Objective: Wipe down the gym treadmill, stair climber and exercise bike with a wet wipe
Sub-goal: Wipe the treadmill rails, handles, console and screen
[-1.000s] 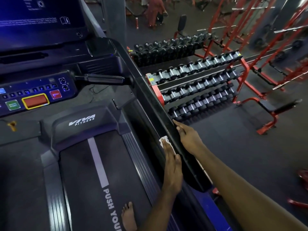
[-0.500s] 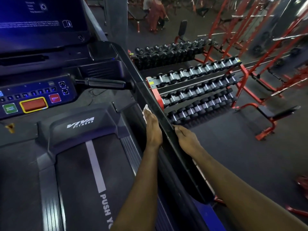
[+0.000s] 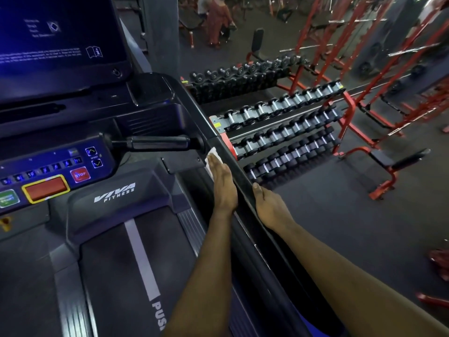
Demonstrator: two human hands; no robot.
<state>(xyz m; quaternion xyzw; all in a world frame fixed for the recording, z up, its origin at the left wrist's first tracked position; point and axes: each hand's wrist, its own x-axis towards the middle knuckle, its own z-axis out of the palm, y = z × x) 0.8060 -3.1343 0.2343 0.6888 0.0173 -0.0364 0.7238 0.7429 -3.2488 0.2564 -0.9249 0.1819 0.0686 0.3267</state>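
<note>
left grip (image 3: 223, 188): palm down, fingers straight and together | left arm (image 3: 201, 276): stretched forward | right grip (image 3: 269, 207): just right of left grip, slightly behind, thumb forward, fingers hidden | right arm (image 3: 352, 283): extended, bare

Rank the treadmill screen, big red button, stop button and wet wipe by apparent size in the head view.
1. treadmill screen
2. big red button
3. stop button and wet wipe: look alike, unranked; the left hand covers part of the wipe.
</note>
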